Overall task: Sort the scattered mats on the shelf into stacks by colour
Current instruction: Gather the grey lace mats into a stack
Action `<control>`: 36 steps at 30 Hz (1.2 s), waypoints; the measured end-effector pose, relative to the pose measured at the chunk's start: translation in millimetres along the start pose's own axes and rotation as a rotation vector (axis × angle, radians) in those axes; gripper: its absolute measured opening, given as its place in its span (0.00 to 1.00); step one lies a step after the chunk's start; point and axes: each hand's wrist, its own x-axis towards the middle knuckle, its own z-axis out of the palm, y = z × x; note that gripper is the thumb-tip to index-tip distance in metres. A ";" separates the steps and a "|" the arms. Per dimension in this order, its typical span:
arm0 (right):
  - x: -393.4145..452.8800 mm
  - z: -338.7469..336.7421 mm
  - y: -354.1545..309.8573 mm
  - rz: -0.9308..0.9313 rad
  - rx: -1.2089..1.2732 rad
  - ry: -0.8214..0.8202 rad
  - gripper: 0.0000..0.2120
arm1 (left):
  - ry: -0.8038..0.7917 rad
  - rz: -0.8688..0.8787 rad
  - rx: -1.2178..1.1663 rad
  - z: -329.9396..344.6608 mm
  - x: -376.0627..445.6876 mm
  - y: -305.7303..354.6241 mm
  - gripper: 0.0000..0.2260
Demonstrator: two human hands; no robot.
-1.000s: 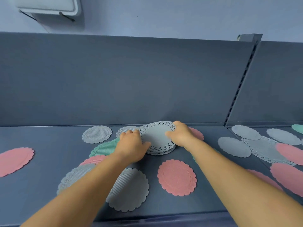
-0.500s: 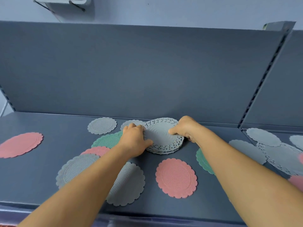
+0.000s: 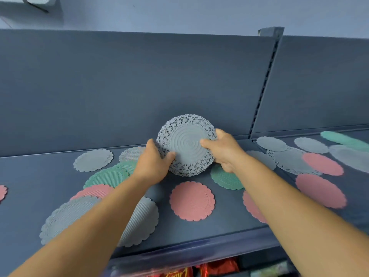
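Note:
A stack of grey lace-edged mats (image 3: 186, 144) is tilted up off the dark shelf (image 3: 48, 176), its face turned toward me. My left hand (image 3: 154, 163) grips its left edge and my right hand (image 3: 223, 149) grips its right edge. Round scalloped mats lie scattered around: a pink mat (image 3: 192, 200) just in front, a green mat (image 3: 224, 177) under my right wrist, another green mat (image 3: 106, 176) to the left, a grey mat (image 3: 93, 159) at the back left, and a large grey mat (image 3: 65, 218) partly hidden by my left forearm.
More grey, pink and green mats cover the right shelf section, including a pink mat (image 3: 321, 189) and a grey lace mat (image 3: 289, 160). A slotted upright (image 3: 263, 86) divides the back panel. Red packets (image 3: 217, 268) show on the shelf below.
The grey lace stack lay flat on the shelf under both hands; now both hands have lifted and tilted it upright. The camera view has shifted left and down.

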 end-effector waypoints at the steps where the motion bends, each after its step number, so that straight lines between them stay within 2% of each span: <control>1: -5.4 -9.8 0.0 0.001 0.022 0.019 0.21 | -0.025 -0.001 -0.062 5.6 -0.6 7.0 0.22; 3: -13.0 -29.5 5.3 0.020 0.046 0.066 0.23 | -0.069 -0.004 -0.185 18.5 -6.0 23.1 0.23; 6: -13.6 -60.7 22.7 0.049 0.058 0.110 0.34 | -0.141 -0.030 -0.394 41.2 -14.0 47.8 0.21; 8: -2.1 -84.7 41.7 0.053 0.061 0.126 0.38 | -0.193 -0.053 -0.484 57.6 -16.7 62.6 0.22; 9: -8.2 -92.6 39.2 0.065 0.049 0.142 0.36 | -0.217 -0.057 -0.499 66.1 -16.5 68.7 0.22; 12: -14.4 -121.5 41.7 0.099 -0.016 0.137 0.16 | -0.229 -0.032 -0.510 91.8 -16.2 86.7 0.19; 13: -15.0 -132.4 42.2 0.116 -0.064 0.131 0.13 | -0.226 -0.043 -0.510 101.1 -13.8 92.4 0.19; 19: 10.4 -217.1 57.6 0.088 -0.456 0.109 0.17 | -0.156 -0.111 -0.558 157.8 -6.0 130.0 0.18; 22: 32.4 -254.3 72.6 0.115 -0.664 0.022 0.22 | -0.101 -0.162 -0.517 181.1 0.8 143.7 0.20; 27: 64.8 -278.0 72.9 0.064 -0.920 -0.057 0.26 | -0.014 -0.236 -0.465 206.2 8.6 153.1 0.21; 32: 83.9 -286.2 66.4 0.109 -1.004 -0.116 0.29 | 0.021 -0.266 -0.439 217.3 7.3 150.2 0.21; 36: 89.8 -293.2 61.6 0.109 -0.974 -0.145 0.24 | 0.044 -0.270 -0.426 218.8 4.5 149.3 0.20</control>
